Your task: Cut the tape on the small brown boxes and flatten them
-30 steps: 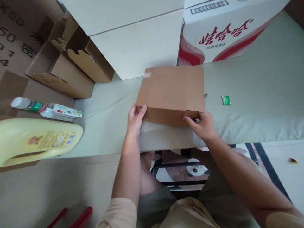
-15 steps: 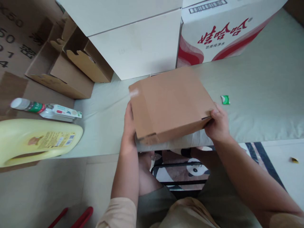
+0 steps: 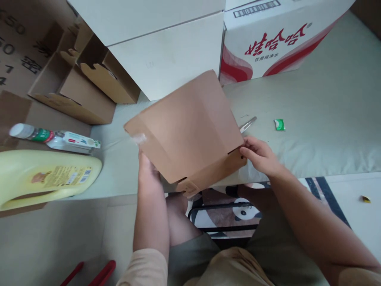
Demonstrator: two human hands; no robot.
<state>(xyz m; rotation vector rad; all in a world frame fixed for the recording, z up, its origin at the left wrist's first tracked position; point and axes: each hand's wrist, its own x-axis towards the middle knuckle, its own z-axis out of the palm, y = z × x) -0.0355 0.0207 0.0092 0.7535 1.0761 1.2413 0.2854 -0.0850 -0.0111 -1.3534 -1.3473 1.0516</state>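
Head view: cardboard box (image 3: 190,129), interior hidden.

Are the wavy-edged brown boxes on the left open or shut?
Open: the wavy-edged brown boxes show their inside walls at the top.

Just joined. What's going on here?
A person has a brown cardboard box between two bare hands, turned at an angle to the edge of the pale green cloth. The left hand is at its left side, fingers mostly hidden; the right hand grips near its right corner. A slim metal tool lies just beyond the right hand, with a small green packet further right. White cartons stand behind.
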